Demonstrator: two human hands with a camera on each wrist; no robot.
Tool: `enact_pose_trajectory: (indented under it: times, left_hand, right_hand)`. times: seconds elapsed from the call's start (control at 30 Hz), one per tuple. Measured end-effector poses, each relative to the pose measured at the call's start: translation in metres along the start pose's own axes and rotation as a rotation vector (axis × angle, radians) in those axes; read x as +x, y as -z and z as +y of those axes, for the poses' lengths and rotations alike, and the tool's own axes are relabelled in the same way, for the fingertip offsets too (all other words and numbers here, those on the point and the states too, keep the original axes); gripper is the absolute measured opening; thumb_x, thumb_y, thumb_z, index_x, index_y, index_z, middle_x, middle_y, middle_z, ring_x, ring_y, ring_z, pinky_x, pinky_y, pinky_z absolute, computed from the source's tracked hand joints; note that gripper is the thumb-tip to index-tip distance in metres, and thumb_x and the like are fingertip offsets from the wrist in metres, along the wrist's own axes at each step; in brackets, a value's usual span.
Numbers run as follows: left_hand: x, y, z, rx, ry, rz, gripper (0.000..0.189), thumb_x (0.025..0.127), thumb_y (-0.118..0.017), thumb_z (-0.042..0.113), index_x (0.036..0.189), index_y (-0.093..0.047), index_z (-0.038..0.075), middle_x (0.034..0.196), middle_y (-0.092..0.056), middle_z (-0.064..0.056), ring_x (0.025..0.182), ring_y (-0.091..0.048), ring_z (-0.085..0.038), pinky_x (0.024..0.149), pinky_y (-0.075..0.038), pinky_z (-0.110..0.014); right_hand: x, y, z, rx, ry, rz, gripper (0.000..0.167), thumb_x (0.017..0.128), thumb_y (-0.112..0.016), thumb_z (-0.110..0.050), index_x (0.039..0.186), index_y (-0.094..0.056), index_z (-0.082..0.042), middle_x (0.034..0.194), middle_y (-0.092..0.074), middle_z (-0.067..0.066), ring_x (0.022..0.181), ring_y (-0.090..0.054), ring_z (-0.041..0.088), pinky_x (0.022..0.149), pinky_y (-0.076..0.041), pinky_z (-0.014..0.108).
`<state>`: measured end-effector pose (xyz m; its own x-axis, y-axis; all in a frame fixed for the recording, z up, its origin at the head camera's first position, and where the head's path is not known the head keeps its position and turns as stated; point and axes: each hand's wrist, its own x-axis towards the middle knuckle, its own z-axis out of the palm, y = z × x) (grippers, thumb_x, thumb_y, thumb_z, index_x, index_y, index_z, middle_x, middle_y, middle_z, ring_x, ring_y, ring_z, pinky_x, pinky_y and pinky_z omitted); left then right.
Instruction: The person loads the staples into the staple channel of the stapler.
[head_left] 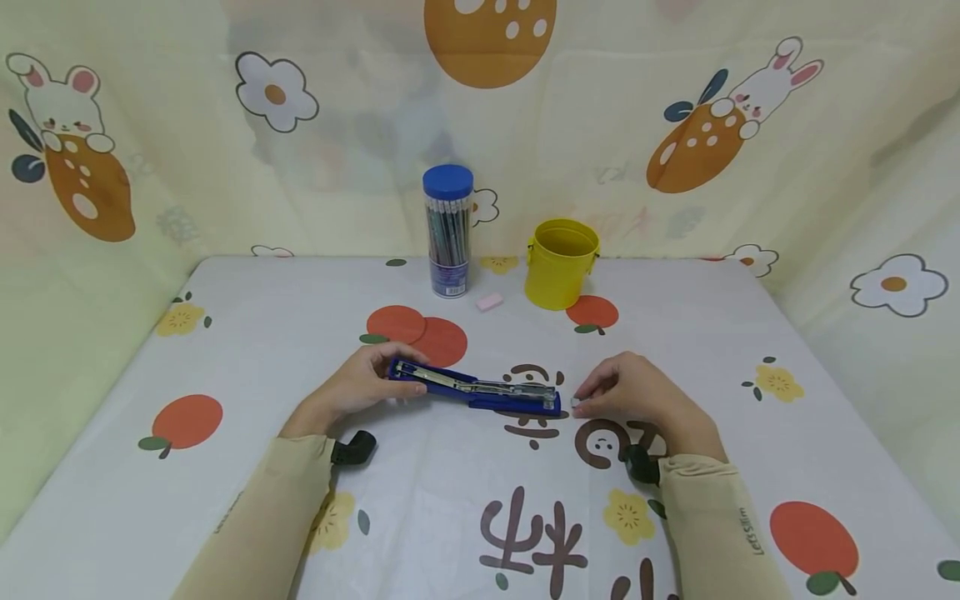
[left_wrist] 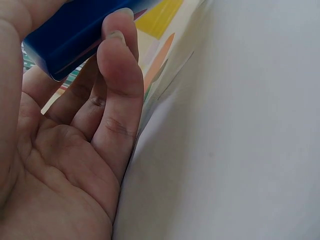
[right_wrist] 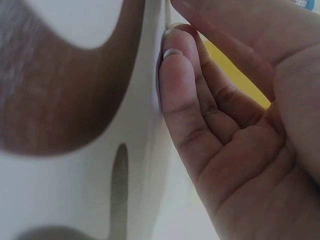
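Observation:
A blue stapler (head_left: 472, 389) lies across the middle of the table, its metal inner rail showing along the top. In the head view my left hand (head_left: 367, 385) grips the stapler's left end between thumb and fingers. The left wrist view shows the stapler's blue body (left_wrist: 75, 35) between the thumb side and the curled fingers. Just beyond the stapler's right end, my right hand (head_left: 637, 396) pinches a small whitish piece (head_left: 575, 402) close to the tabletop. That piece is too small to tell its kind. In the right wrist view the fingertips hide it.
Behind the stapler stand a clear tube of pencils (head_left: 448, 233) with a blue lid and a yellow bucket (head_left: 558, 271). A pink eraser (head_left: 490, 302) lies between them. A printed cloth (head_left: 285, 350) covers the table, and patterned curtains (head_left: 360, 167) hang around it.

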<state>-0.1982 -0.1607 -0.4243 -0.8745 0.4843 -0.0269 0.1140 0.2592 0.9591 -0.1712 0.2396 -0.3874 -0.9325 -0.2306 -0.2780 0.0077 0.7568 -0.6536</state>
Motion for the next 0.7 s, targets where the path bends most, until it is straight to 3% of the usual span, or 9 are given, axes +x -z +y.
enact_pose_trajectory:
  times: [0.43,0.7]
  left_hand:
    - [-0.0011,0.0003,0.0014,-0.014,-0.002,-0.005,0.042,0.085,-0.083,0.015,0.123,-0.067,0.007,0.103,-0.065,-0.013,0.081,-0.058,-0.025,0.066,-0.048,-0.027]
    - [-0.0008,0.0,0.0026,-0.001,0.005,-0.006,0.041,0.085,-0.083,0.017,0.122,-0.067,0.008,0.1,-0.064,-0.013,0.082,-0.058,-0.026,0.067,-0.047,-0.028]
  right_hand:
    - [0.0003,0.0031,0.0003,0.033,0.018,-0.016,0.018,0.08,-0.087,-0.03,0.088,-0.079,-0.016,0.078,-0.07,0.002,0.069,-0.063,0.023,0.067,-0.054,0.035]
    - [-0.0003,0.0067,-0.0046,0.031,0.137,0.059,0.012,0.084,-0.083,-0.021,0.089,-0.079,-0.011,0.086,-0.071,0.001,0.08,-0.06,0.023,0.076,-0.052,0.034]
